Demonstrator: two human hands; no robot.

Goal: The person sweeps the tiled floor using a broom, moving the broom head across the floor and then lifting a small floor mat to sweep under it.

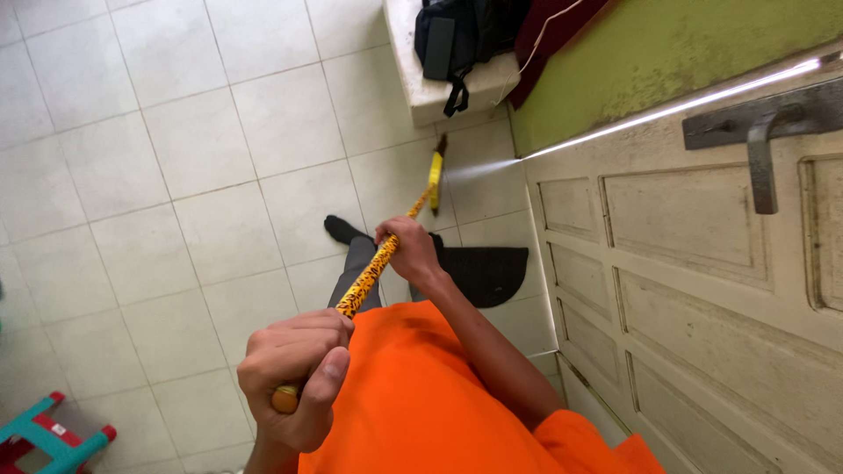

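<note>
A broom handle (373, 272) runs from the left hand (294, 377) near the body through the right hand (411, 250) down to the floor (176, 175), door (702, 281) at right, bag (461, 39) on a ledge (439, 96) beyond.

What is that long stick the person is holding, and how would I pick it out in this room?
Start at the cream panelled door on the right and look left, across the white tiled floor. The long stick runs from the left hand near the camera through the right hand down to the floor. Nothing else is thin, yellow and black-speckled, ending in a plain yellow head.
</note>
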